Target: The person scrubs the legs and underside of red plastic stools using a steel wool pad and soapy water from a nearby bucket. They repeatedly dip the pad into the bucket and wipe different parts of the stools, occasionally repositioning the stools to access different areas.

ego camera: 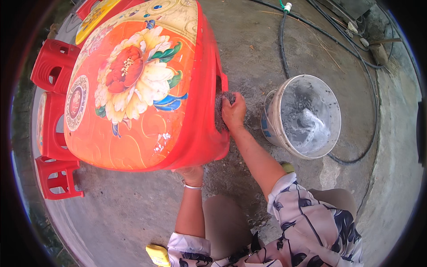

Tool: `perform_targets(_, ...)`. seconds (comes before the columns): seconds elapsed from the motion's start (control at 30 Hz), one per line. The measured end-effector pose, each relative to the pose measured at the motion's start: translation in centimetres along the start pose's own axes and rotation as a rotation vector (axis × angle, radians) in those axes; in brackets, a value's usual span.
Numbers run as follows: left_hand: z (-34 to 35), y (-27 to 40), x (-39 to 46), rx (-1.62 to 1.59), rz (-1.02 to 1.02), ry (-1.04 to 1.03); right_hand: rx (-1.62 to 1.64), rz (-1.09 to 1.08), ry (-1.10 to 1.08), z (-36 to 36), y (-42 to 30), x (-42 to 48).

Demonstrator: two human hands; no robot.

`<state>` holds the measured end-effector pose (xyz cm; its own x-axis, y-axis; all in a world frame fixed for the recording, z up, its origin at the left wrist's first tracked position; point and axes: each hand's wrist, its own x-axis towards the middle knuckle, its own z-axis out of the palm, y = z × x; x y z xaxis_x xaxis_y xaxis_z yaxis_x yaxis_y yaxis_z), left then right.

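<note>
A large red plastic stool (208,126) is before me, its orange seat top (140,137) printed with a big flower and facing up at me. Against the stool's right side, my right hand (235,111) presses a dark, mesh-like scouring pad (219,110) by an opening in the plastic. Foam or wet spots show on the pad. My left hand (191,175) grips the stool at its near edge; the fingers are mostly hidden beneath the rim. White scuffs mark the seat's near right corner.
Right of the stool stands a white plastic bucket (283,123) holding grey, sudsy water. A black hose (375,123) curves over the wet concrete floor (253,50) behind it. More red stools (55,66) line the left. A yellow packet (158,255) lies near my left sleeve.
</note>
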<state>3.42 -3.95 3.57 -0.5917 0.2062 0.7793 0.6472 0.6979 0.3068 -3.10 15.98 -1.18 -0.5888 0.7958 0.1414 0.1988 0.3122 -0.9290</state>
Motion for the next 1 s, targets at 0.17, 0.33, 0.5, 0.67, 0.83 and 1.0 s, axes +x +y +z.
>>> perform_targets(0.17,2.8,0.4,-0.5,0.138,0.02,0.098,-0.267,-0.098,-0.044,2.4,-2.5,7.8)
perform_targets(0.33,1.9,-1.4,-0.6,-0.219,-0.069,0.048,-0.328,-0.022,-0.307,-0.3,-2.1,-1.6)
perform_targets(0.5,2.2,0.3,-0.4,0.005,0.002,0.065,-0.166,0.009,-0.093,0.1,-1.2,0.7)
perform_targets(0.67,3.3,1.0,-0.6,0.05,-0.044,0.002,-0.274,-0.072,-0.035,1.3,-1.7,7.1)
perform_targets(0.83,2.1,-0.3,-0.7,-0.068,0.04,0.017,-0.185,0.011,-0.169,-1.6,-0.7,-3.1)
perform_targets(1.0,3.7,-0.1,-0.2,-0.021,0.058,0.092,-0.29,-0.054,-0.031,2.6,-2.0,7.6)
